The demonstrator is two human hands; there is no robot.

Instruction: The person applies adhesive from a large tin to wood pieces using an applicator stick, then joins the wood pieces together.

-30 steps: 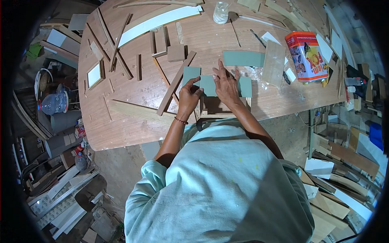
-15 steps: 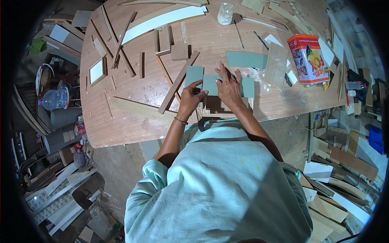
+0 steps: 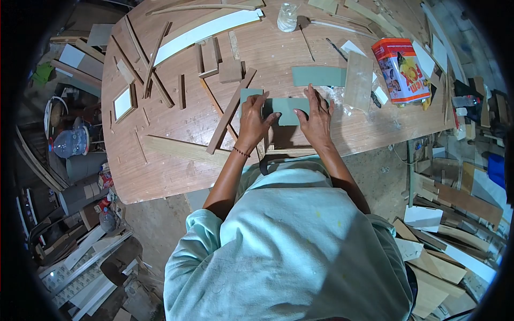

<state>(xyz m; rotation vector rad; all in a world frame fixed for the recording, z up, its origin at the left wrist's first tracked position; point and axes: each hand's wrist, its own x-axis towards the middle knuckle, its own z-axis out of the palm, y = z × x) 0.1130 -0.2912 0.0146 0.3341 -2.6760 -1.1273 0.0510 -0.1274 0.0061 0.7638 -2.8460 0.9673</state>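
A grey-green panel [image 3: 286, 111] lies over a small wooden frame [image 3: 292, 152] at the table's near edge. My left hand [image 3: 255, 119] is at the panel's left end, thumb on its face and fingers over a smaller green piece [image 3: 250, 93]. At the right end my right hand [image 3: 318, 119] grips the panel, with its thumb on the near face and its fingers pointing away from me. Part of the frame is hidden under the panel and hands. Beyond them another green strip [image 3: 318, 76] lies flat.
A red and white can [image 3: 401, 72] stands at the right, beside a thin wooden board [image 3: 358, 81]. A jar [image 3: 287, 18] is at the far side. Wooden strips [image 3: 231, 111] and a white curved piece [image 3: 206, 33] lie to the left on the table [image 3: 160, 174].
My right hand has moved from the middle of the green panel to its right end. My left hand has shifted further over the left pieces. The view has shifted slightly.
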